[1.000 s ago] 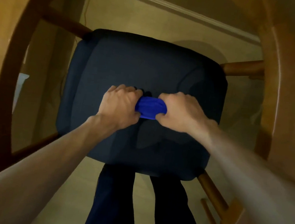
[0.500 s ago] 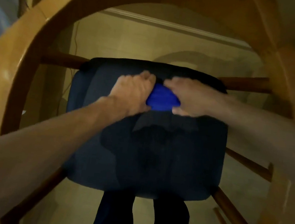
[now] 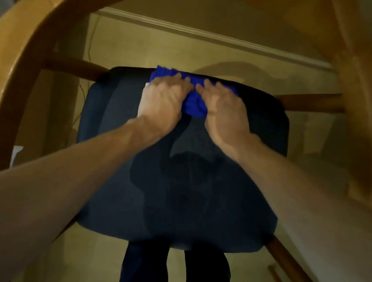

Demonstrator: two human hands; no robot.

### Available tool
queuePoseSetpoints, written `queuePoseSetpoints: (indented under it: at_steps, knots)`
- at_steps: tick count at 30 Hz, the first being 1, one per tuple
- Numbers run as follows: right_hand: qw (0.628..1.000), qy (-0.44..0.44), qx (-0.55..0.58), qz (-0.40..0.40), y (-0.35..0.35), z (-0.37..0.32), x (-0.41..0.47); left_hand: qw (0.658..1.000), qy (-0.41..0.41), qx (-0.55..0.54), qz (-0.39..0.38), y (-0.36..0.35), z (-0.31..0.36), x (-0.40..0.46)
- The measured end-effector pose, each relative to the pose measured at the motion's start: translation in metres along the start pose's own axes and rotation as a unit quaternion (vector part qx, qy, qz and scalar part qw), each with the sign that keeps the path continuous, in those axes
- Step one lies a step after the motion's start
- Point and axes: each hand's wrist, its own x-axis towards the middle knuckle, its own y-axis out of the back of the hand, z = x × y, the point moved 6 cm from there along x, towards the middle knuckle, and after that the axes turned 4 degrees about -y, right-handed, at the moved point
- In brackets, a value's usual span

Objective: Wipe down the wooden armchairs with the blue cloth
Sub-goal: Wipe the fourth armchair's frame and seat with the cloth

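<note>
Two hands, one blue cloth

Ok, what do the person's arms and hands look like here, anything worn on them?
Both forearms are bare as far as the frame shows: no sleeves in view. The left hand and right hand wear no gloves; no watch, ring or band shows, though the picture is soft. Dark trousers show below.

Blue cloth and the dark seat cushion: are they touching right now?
Touching. The head view shows the blue cloth bunched under the left hand and right hand, lying flat on the dark seat cushion near its far edge, no gap.
</note>
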Motion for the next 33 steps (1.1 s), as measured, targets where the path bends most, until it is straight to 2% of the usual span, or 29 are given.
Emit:
queuePoseSetpoints:
  at_steps: [3, 6, 9, 11, 14, 16, 20, 22, 25, 27, 30, 33]
  knots:
    - [0.997, -0.011, 0.015, -0.081, -0.020, -0.009, -0.066, 0.996, -0.033, -0.004, -0.081, -0.016, 0.017, -0.061]
    - [0.986, 0.010, 0.043, -0.158, -0.041, -0.020, -0.128, 0.985, -0.091, -0.055, -0.137, -0.019, 0.040, -0.128]
    - [0.979, 0.027, 0.067, -0.188, -0.032, -0.013, -0.125, 0.974, -0.134, -0.104, -0.149, -0.018, 0.033, -0.132]
    - [0.980, 0.032, 0.103, -0.166, -0.008, -0.009, -0.093, 0.976, -0.113, -0.124, -0.136, -0.010, 0.014, -0.100]
    - [0.988, 0.026, 0.128, -0.087, 0.034, -0.003, -0.021, 0.990, -0.027, -0.130, -0.042, 0.013, -0.014, -0.026]
    - [0.988, 0.005, 0.141, -0.060, 0.050, 0.003, 0.027, 0.990, 0.010, -0.141, -0.015, 0.022, -0.027, 0.023]
    - [0.987, -0.022, 0.129, -0.098, 0.033, 0.013, 0.070, 0.992, -0.001, -0.049, -0.115, 0.007, -0.035, 0.070]
    - [0.985, -0.054, 0.127, -0.099, 0.011, 0.013, 0.061, 0.994, -0.001, -0.020, -0.110, -0.002, -0.032, 0.061]
    - [0.996, -0.064, 0.062, -0.007, -0.003, 0.002, 0.030, 0.997, -0.007, -0.056, -0.043, -0.007, -0.022, 0.031]
    - [0.997, -0.053, 0.048, -0.001, -0.010, -0.001, 0.006, 0.997, -0.019, -0.076, -0.028, -0.009, -0.013, 0.008]
    - [0.995, -0.041, 0.076, -0.044, -0.029, -0.007, -0.049, 0.997, -0.042, -0.029, -0.065, -0.021, 0.003, -0.046]
    - [0.990, -0.031, 0.081, -0.109, -0.048, -0.021, -0.112, 0.985, -0.059, 0.003, -0.164, -0.043, 0.021, -0.114]
